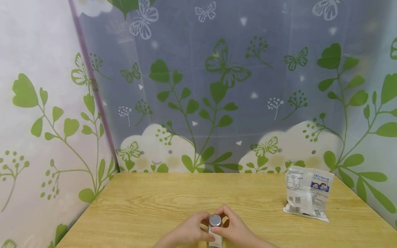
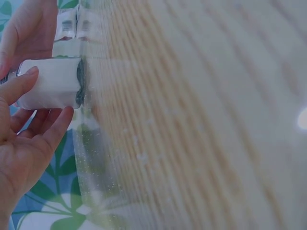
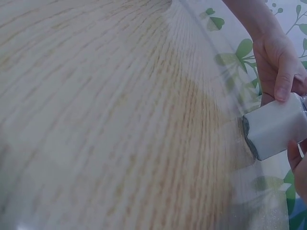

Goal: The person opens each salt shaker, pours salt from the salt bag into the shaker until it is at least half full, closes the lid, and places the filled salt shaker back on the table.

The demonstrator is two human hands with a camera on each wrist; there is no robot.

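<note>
A glass salt shaker (image 1: 215, 231) with a holed metal cap stands upright near the table's front edge, filled with white grains. In the left wrist view the shaker (image 2: 50, 84) shows its thick clear base against the tabletop. My left hand (image 1: 193, 228) holds its body from the left, thumb on one side and fingers round the other. From the right, my right hand (image 1: 234, 225) grips it at the cap, thumb near the cap's front rim. The right wrist view shows the shaker (image 3: 276, 127) between both hands, its cap cut off by the frame edge.
On the right of the wooden table (image 1: 149, 196) stands a white printed packet (image 1: 308, 193), upright and crumpled. A few white specks (image 2: 141, 155) lie on the tabletop near the shaker. Patterned cloth (image 1: 198, 103) with leaves and butterflies hangs behind and at both sides.
</note>
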